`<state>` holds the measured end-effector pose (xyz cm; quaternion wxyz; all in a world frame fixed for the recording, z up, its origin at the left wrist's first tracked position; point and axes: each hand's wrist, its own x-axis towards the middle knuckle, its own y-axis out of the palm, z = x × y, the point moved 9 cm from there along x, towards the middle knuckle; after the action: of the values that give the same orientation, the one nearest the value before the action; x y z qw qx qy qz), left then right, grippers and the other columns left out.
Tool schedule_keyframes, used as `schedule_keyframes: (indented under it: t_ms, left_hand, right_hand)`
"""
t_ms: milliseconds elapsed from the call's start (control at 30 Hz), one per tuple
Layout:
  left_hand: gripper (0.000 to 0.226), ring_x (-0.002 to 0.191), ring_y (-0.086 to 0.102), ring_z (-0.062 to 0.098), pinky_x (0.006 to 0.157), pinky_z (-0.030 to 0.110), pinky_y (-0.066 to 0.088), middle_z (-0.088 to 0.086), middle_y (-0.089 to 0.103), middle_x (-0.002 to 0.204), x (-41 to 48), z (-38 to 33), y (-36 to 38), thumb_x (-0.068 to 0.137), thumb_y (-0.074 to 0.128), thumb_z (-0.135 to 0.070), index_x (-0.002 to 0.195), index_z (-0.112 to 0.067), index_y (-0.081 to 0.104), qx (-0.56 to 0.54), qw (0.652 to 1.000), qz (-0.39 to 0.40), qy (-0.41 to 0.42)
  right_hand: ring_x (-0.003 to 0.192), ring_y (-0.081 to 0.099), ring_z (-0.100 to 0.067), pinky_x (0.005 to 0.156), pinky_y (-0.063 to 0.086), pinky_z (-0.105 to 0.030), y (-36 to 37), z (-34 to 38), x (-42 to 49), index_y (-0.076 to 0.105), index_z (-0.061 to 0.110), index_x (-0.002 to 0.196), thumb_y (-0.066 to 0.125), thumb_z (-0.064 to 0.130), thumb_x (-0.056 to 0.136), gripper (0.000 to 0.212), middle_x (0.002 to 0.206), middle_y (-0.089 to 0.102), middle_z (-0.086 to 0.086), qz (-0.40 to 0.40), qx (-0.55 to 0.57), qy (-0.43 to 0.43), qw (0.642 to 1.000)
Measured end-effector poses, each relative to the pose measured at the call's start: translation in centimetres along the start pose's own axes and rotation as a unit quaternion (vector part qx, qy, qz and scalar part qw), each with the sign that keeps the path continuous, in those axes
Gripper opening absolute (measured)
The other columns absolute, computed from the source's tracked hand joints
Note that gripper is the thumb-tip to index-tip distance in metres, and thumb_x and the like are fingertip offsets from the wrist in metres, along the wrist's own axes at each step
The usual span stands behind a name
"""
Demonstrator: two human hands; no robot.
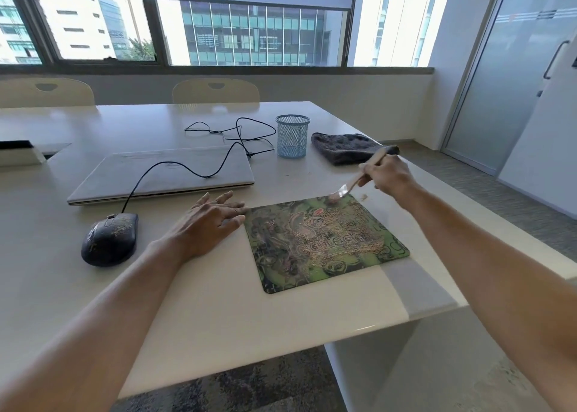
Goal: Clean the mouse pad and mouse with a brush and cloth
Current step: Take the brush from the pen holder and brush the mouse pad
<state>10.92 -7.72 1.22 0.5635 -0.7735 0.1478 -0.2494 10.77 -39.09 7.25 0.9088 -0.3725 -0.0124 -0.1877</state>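
A green patterned mouse pad (315,255) lies near the table's right front corner, with pale crumbs strewn over its middle. My right hand (388,173) grips a wooden-handled brush (349,185), whose bristles touch the pad's far edge. My left hand (212,221) rests flat on the table, fingers spread, fingertips touching the pad's left far corner. A black wired mouse (109,238), dusted with crumbs, sits to the left of that hand. A dark grey cloth (346,148) lies folded at the back right.
A closed silver laptop (162,174) lies behind my left hand, with the mouse cable (199,162) looping over it. A blue mesh pen cup (292,136) stands next to the cloth. The white table (218,311) ends close to the pad on the right. Two chairs stand behind the table.
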Motion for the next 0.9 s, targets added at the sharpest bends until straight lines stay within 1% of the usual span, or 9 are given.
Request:
schedule_keyframes:
  t_ms: [133,233,300,367,467,567,667,800,900]
  left_hand:
    - [0.07,0.141,0.009,0.002,0.117,0.036,0.001,-0.01,0.038,0.147,0.0,0.0,0.1,0.08,0.017,-0.059,0.136,-0.028,0.045,0.003,1.0,0.004,-0.002]
    - [0.066,0.137,0.008,-0.004,0.116,0.035,0.002,-0.011,0.037,0.147,0.0,0.1,0.3,0.081,0.02,-0.056,0.136,-0.029,0.045,0.003,1.0,0.007,-0.003]
    - [0.063,0.141,0.01,0.0,0.117,0.035,0.002,-0.011,0.037,0.147,0.0,0.2,0.3,0.082,0.021,-0.052,0.136,-0.029,0.044,0.007,1.0,0.008,-0.005]
    - [0.062,0.143,0.011,0.003,0.117,0.035,0.002,-0.011,0.038,0.147,0.0,0.2,0.2,0.083,0.022,-0.05,0.136,-0.028,0.044,0.006,1.0,0.006,-0.005]
    - [0.062,0.143,0.012,0.004,0.117,0.035,0.002,-0.01,0.038,0.147,0.0,0.1,0.2,0.083,0.022,-0.05,0.136,-0.028,0.044,0.007,1.0,0.004,-0.005]
    - [0.062,0.143,0.012,0.004,0.116,0.035,0.002,-0.01,0.038,0.147,0.0,0.1,0.2,0.083,0.022,-0.05,0.136,-0.028,0.044,0.007,1.0,0.006,-0.006]
    - [0.062,0.143,0.011,0.004,0.117,0.035,0.002,-0.011,0.037,0.147,0.0,0.1,0.2,0.083,0.022,-0.05,0.137,-0.028,0.044,0.009,1.0,0.007,-0.007]
    - [0.063,0.143,0.011,0.004,0.116,0.036,0.003,-0.011,0.037,0.147,0.0,0.1,0.3,0.082,0.021,-0.053,0.136,-0.029,0.044,0.006,1.0,0.01,-0.008]
    - [0.066,0.143,0.011,0.004,0.117,0.037,0.003,-0.01,0.037,0.147,0.0,0.1,0.2,0.081,0.02,-0.055,0.137,-0.028,0.044,0.008,1.0,0.012,-0.007]
  right_hand:
    - [0.085,0.059,-0.024,0.071,0.045,-0.031,-3.3,-2.7,0.9,0.069,0.006,0.092,0.053,0.03,0.089,0.03,0.101,0.07,-0.012,-0.059,-0.057,0.059,0.995]
    - [0.092,0.061,-0.029,0.077,0.046,-0.034,-4.8,-1.8,0.8,0.071,0.007,0.089,0.052,0.029,0.087,0.029,0.099,0.071,-0.013,-0.109,-0.083,0.05,0.989]
    - [0.079,0.058,-0.022,0.066,0.041,-0.028,-4.3,-0.1,0.5,0.069,0.004,0.097,0.052,0.028,0.091,0.031,0.089,0.07,-0.007,-0.115,-0.062,0.022,0.991]
    - [0.058,0.047,-0.012,0.052,0.036,-0.025,-2.5,1.7,0.2,0.068,0.003,0.1,0.051,0.028,0.093,0.032,0.071,0.062,0.0,-0.083,-0.021,-0.009,0.996]
    - [0.05,0.038,-0.005,0.038,0.031,-0.008,0.9,4.1,-0.7,0.066,0.008,0.095,0.05,0.026,0.095,0.025,0.064,0.054,0.004,-0.022,0.006,-0.055,0.998]
    - [0.052,0.038,-0.006,0.046,0.033,-0.02,2.7,3.9,-0.7,0.069,0.003,0.099,0.051,0.029,0.094,0.032,0.077,0.063,-0.004,-0.004,-0.009,-0.053,0.999]
    - [0.054,0.042,-0.012,0.049,0.033,-0.025,1.7,2.1,-0.3,0.066,0.001,0.101,0.053,0.031,0.093,0.034,0.079,0.06,-0.006,-0.021,-0.015,-0.014,1.0]
    - [0.083,0.059,-0.025,0.064,0.04,-0.027,-1.7,-0.9,0.5,0.066,0.002,0.104,0.054,0.033,0.091,0.036,0.102,0.068,-0.013,-0.071,-0.054,0.027,0.996]
    - [0.098,0.061,-0.031,0.073,0.041,-0.032,-3.5,-1.9,0.6,0.067,0.005,0.1,0.054,0.032,0.09,0.032,0.106,0.069,-0.014,-0.097,-0.079,0.044,0.991]
